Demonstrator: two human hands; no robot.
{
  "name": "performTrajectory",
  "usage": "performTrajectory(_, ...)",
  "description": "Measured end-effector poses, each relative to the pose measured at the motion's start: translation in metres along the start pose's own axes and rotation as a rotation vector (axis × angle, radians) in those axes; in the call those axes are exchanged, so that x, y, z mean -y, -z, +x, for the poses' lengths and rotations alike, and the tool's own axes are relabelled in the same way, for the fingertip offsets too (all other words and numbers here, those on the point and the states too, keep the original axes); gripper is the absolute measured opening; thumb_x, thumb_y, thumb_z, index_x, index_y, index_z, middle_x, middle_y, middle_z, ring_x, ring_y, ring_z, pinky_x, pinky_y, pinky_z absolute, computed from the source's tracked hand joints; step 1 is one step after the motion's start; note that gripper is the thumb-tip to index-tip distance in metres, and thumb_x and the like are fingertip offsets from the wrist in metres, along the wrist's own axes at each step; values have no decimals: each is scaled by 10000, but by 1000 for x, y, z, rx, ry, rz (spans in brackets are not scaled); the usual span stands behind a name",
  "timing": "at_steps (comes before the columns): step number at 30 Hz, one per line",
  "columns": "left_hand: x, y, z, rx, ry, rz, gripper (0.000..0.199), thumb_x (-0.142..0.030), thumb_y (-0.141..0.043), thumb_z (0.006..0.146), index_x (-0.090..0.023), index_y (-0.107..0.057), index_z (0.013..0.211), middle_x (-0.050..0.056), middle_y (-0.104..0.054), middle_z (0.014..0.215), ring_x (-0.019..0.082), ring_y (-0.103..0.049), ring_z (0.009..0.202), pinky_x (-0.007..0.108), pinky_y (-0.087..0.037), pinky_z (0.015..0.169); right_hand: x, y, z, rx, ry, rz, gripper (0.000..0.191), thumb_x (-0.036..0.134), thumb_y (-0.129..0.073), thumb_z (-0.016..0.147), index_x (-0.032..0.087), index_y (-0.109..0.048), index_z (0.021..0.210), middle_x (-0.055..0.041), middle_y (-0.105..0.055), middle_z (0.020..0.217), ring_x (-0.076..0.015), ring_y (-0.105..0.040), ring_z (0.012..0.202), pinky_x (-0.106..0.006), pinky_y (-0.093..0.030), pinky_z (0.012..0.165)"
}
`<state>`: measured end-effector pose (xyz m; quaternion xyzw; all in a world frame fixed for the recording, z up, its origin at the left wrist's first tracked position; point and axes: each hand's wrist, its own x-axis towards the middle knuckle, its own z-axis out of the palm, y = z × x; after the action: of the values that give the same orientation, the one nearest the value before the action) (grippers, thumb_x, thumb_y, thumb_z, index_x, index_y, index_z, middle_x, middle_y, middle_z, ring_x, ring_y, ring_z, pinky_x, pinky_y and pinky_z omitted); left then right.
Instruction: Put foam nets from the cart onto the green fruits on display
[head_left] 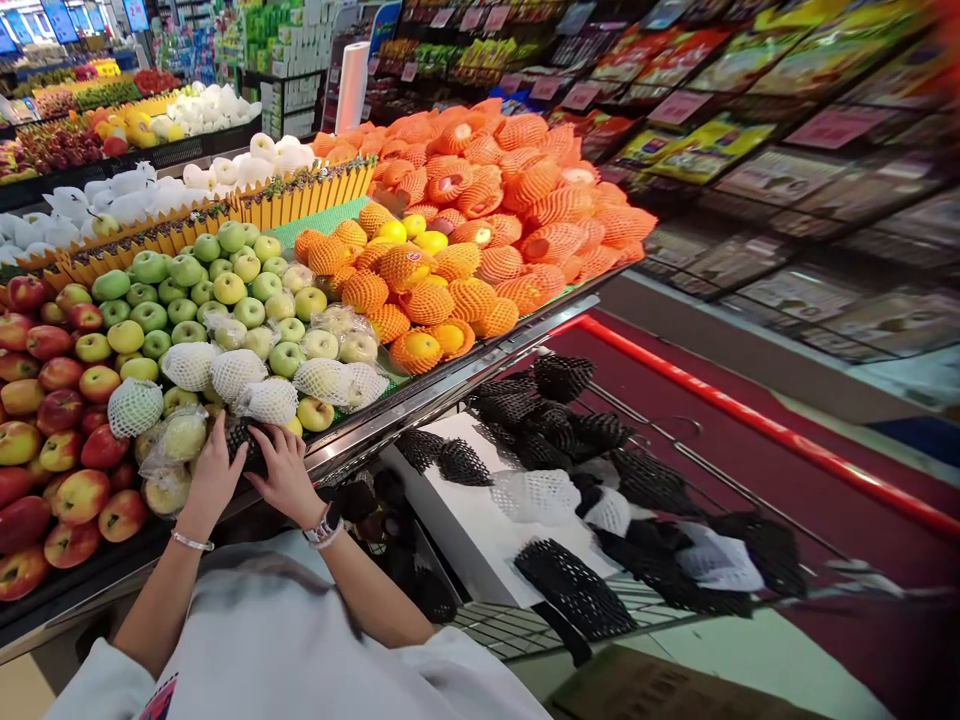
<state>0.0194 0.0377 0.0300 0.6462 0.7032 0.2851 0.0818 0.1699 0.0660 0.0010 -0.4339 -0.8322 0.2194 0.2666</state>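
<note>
At the front edge of the fruit display, my left hand [214, 468] and my right hand [287, 472] have their fingers curled around a black foam fruit net [241, 436]. Whether a fruit is inside that net is hidden by my fingers. Just beyond lie several apples in white foam nets [268, 400]. Left of my left hand are pale apples in clear plastic wrap [182, 434]. Bare green apples [151, 316] fill the area behind, with red apples [81, 496] farther left.
Oranges in orange foam nets [429, 300] and a heap of reddish-orange netted fruit [525, 180] rise to the right. A shopping cart with a red handle [750, 410] stands beside me, holding a white box [480, 520] and loose black nets [574, 585]. Packaged goods shelves [720, 110] line the right.
</note>
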Motion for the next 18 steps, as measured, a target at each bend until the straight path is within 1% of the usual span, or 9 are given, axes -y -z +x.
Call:
performTrajectory(3, 7, -12, 7, 32, 25, 115, 409, -281, -401, 978, -104, -429, 1345, 207, -637, 1242, 285, -644, 1120, 425, -545, 899, 7, -6, -2, -40, -24, 13, 602, 388, -641, 863, 202, -472, 1410, -170, -490, 1364, -323, -431, 1244, -469, -340, 1014)
performTrajectory(6, 11, -13, 13, 106, -22, 248, 312, -206, -339, 976, -129, -554, 1189, 157, -699, 1087, 252, -678, 973, 388, -548, 846, 12, -15, 3, -50, -46, 1, 563, 379, -591, 898, 231, -458, 1425, -153, -498, 1378, -321, -440, 1239, -476, -352, 1002)
performTrajectory(8, 11, -11, 17, 146, -49, 291, 297, -175, -333, 953, -132, -615, 1035, 148, -697, 971, 268, -663, 918, 415, -535, 842, 10, -22, 6, -51, -37, 11, 578, 389, -596, 894, 246, -449, 1434, -138, -495, 1397, -321, -435, 1251, -482, -349, 1010)
performTrajectory(10, 11, -9, 21, 161, -60, 310, 294, -167, -340, 931, -121, -630, 924, 161, -670, 899, 304, -633, 917, 467, -515, 850, 1, -30, 3, -77, 16, 61, 561, 381, -589, 897, 236, -462, 1424, -130, -497, 1403, -299, -444, 1260, -464, -357, 1024)
performTrajectory(12, 9, -9, 25, 165, -71, 322, 283, -163, -349, 916, -125, -627, 880, 163, -645, 878, 323, -605, 948, 501, -493, 875, -18, -37, -8, -141, 75, 132, 446, 319, -544, 919, 243, -532, 1359, -105, -545, 1357, -247, -489, 1228, -415, -393, 1018)
performTrajectory(14, 8, -11, 26, 161, -85, 320, 272, -157, -354, 907, -138, -622, 860, 154, -630, 874, 324, -584, 972, 510, -475, 901, -48, -40, -26, -251, 36, 175, 324, 236, -489, 925, 276, -633, 1212, -58, -627, 1226, -195, -553, 1137, -360, -445, 976)
performTrajectory(15, 8, -12, 26, 156, -92, 318, 269, -151, -356, 902, -142, -620, 854, 149, -624, 870, 322, -576, 976, 511, -469, 910, -67, -39, -36, -335, -59, 167, 290, 214, -479, 914, 294, -674, 1114, -32, -657, 1136, -178, -581, 1071, -339, -470, 942)
performTrajectory(16, 7, -13, 26, 145, -97, 318, 266, -144, -357, 896, -143, -619, 853, 147, -618, 866, 321, -569, 976, 512, -466, 913, -87, -36, -47, -400, -147, 146, 281, 201, -466, 903, 280, -688, 1056, -36, -660, 1085, -183, -589, 1036, -344, -484, 920)
performTrajectory(18, 5, -16, 24, 115, -102, 322, 252, -129, -367, 885, -137, -619, 877, 142, -612, 864, 312, -564, 965, 505, -468, 911, -133, -23, -65, -515, -290, 110, 309, 182, -398, 893, 211, -688, 997, -86, -631, 1056, -218, -577, 1018, -400, -490, 908)
